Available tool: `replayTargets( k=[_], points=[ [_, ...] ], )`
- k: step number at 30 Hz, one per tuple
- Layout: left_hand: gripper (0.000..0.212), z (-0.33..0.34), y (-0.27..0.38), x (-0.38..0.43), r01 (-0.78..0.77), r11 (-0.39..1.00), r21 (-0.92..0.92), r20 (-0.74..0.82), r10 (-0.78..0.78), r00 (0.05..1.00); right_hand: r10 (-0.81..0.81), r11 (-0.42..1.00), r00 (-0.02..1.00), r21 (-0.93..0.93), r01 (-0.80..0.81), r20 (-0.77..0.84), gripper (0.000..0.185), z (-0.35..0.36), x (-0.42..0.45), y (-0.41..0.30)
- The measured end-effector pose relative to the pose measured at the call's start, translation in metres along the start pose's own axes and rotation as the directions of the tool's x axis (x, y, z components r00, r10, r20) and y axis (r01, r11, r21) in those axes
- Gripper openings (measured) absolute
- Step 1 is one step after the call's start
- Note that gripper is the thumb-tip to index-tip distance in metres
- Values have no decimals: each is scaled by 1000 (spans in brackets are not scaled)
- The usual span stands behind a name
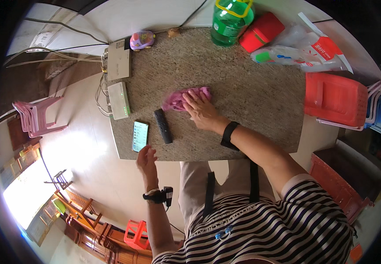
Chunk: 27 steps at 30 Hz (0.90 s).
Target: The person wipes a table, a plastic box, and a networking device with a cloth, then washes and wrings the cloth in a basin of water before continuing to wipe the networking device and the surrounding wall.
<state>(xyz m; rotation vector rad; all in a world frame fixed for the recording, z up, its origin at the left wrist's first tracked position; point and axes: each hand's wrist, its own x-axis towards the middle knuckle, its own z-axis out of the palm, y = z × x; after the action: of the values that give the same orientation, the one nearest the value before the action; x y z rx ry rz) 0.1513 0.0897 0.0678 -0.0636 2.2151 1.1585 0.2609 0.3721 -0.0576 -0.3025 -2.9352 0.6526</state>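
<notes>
My right hand (201,110) presses a crumpled pink cloth (185,98) onto the grey speckled tabletop (230,76), its fingers spread over the cloth's right part. The cloth's left end looks slightly blurred. My left hand (147,160) hovers around the table's front edge with fingers loosely bent, holding nothing. Just beyond its fingertips lies a smartphone (140,136) with a lit screen. A black remote control (163,126) lies between the phone and the cloth.
Two network boxes, a beige one (118,62) and a white one (119,100), line the left edge with cables. A toy car (142,40), a green bottle (225,29), a red container (262,32) and plastic-wrapped cups (286,54) stand along the back. Red stools (337,99) adjoin the right side.
</notes>
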Motion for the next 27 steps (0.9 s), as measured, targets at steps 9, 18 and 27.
replayTargets(
  k=[9, 18, 27],
  points=[
    [32, -131, -62, 94, 145, 985, 92, -111, -134, 985, 552, 763, 798, -239, -601, -243, 69, -11, 157, 100],
    [34, -194, -110, 163, 260, 965, 24, -63, -258, 964, 123, 974, 990, -199, -107, 69, 57, 13, 138, -21],
    [33, -174, -120, 198, 116, 965, 233, -18, -115, 993, 134, 957, 989, -249, -147, -69, 37, 20, 250, -6]
  ],
)
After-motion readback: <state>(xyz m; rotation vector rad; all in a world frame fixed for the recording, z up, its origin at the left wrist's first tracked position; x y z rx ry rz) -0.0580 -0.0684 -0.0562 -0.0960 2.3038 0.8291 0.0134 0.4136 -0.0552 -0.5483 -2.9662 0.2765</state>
